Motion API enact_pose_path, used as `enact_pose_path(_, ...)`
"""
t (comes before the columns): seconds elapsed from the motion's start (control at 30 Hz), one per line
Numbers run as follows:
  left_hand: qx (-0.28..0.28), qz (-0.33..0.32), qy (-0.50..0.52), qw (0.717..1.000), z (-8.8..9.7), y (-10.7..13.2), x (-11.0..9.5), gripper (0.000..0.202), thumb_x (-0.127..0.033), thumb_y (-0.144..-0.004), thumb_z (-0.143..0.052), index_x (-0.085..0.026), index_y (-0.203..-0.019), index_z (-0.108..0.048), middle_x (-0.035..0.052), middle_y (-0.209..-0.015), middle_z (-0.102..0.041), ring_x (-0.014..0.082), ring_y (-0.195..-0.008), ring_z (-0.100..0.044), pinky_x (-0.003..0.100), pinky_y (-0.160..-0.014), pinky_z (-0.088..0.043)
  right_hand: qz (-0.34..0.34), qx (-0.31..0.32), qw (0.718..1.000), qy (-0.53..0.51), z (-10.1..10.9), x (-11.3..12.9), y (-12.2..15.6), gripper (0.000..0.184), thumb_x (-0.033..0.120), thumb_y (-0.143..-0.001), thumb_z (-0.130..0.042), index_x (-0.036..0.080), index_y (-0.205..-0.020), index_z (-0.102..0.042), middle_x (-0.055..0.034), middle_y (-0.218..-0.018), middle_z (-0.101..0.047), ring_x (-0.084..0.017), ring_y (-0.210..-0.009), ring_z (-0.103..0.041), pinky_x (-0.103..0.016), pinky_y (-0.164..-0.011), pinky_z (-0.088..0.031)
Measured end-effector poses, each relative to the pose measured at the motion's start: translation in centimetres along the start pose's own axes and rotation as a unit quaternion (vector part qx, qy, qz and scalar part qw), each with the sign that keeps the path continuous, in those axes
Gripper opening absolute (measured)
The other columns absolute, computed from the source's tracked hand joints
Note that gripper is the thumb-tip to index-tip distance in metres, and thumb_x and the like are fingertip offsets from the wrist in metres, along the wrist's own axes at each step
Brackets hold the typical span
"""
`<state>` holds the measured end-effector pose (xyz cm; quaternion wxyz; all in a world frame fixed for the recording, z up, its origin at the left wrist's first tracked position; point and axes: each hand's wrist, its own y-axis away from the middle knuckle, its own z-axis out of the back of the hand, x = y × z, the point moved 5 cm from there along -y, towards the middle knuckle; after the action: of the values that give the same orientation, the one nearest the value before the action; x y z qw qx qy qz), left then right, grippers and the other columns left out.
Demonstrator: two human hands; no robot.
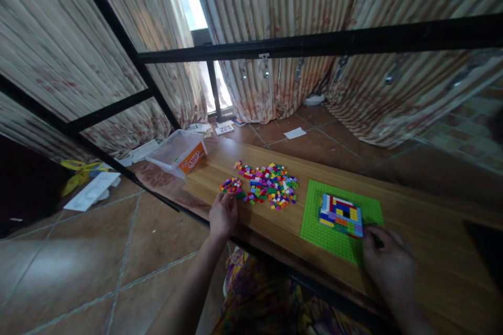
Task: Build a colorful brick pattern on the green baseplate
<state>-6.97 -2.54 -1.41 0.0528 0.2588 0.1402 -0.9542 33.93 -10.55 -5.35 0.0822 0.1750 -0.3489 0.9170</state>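
Note:
A green baseplate point(318, 230) lies on the wooden table point(412, 230), carrying a flat block of multicoloured bricks point(340, 214). My right hand point(387, 261) rests on the plate's near right corner, fingers curled beside the brick block; whether it holds anything is hidden. To the left spreads a pile of small loose bricks point(269, 184), with a smaller cluster point(231, 185) at its left end. My left hand point(222, 214) lies at the table's near edge, fingertips touching that small cluster, fingers bent downward.
A clear plastic box point(178, 153) with an orange label stands at the table's far left end. A black metal frame point(314, 42) crosses above. Papers point(294, 133) and white trays point(92, 191) lie on the tiled floor. Curtains hang behind.

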Motion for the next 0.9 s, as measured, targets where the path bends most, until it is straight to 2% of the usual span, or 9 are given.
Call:
enact_pose_path(0.27, 0.029, -0.016, -0.048, 0.998, -0.9, -1.1, -0.9, 0.025, -0.022, -0.088, -0.054, -0.022, -0.109, -0.067, 0.0083, -0.114, -0.064, 0.0235, -0.105, -0.064, 0.034, -0.085, -0.054, -0.021, 0.000, 1.000, -0.014, 0.2, 0.5, -0.3, 0.022, 0.033, -0.086, -0.049, 0.020, -0.081, -0.066, -0.0095, -0.083, -0.068, -0.025, -0.078, -0.060, -0.037, -0.074, -0.047)
enact_pose_path(0.47, 0.026, -0.008, -0.050, 0.998, -0.6, -1.1, -1.2, 0.022, -0.022, -0.088, -0.052, -0.019, -0.106, -0.065, 0.0112, -0.117, -0.063, 0.0255, -0.102, -0.065, 0.035, -0.081, -0.054, -0.026, 0.003, 0.999, -0.022, 0.2, 0.7, -0.3, 0.021, 0.032, -0.087, -0.050, 0.019, -0.081, -0.066, -0.0092, -0.085, -0.068, -0.024, -0.080, -0.059, -0.038, -0.078, -0.046)
enact_pose_path(0.67, 0.010, 0.011, 0.007, 1.000, -0.4, -0.2, -1.7, 0.023, -0.025, -0.088, -0.053, -0.018, -0.109, -0.061, 0.0083, -0.101, -0.067, 0.0222, -0.086, -0.067, 0.034, -0.077, -0.053, -0.039, 0.005, 0.999, -0.033, 0.3, 1.0, -0.5, 0.023, 0.032, -0.088, -0.049, 0.020, -0.079, -0.066, -0.0089, -0.084, -0.068, -0.024, -0.081, -0.058, -0.038, -0.079, -0.045)
enact_pose_path(0.77, 0.031, -0.037, 0.066, 0.997, -1.0, 0.7, -3.7, 0.019, -0.024, -0.088, -0.052, -0.019, -0.105, -0.060, 0.0057, -0.096, -0.066, 0.0194, -0.084, -0.066, 0.033, -0.079, -0.053, -0.049, 0.007, 0.998, -0.034, 0.4, 1.1, -0.5, 0.023, 0.032, -0.088, -0.049, 0.020, -0.080, -0.067, -0.0089, -0.084, -0.068, -0.024, -0.082, -0.058, -0.038, -0.079, -0.045)
enact_pose_path(0.9, 0.121, -0.191, 0.139, 0.964, -3.4, 2.9, -9.2, 0.018, -0.016, -0.089, -0.050, -0.020, -0.102, -0.061, 0.0064, -0.103, -0.066, 0.0173, -0.096, -0.064, 0.030, -0.086, -0.052, -0.055, 0.011, 0.998, -0.034, 0.4, 1.2, -0.6, 0.023, 0.031, -0.088, -0.049, 0.020, -0.080, -0.066, -0.0092, -0.086, -0.068, -0.024, -0.084, -0.057, -0.038, -0.080, -0.044)
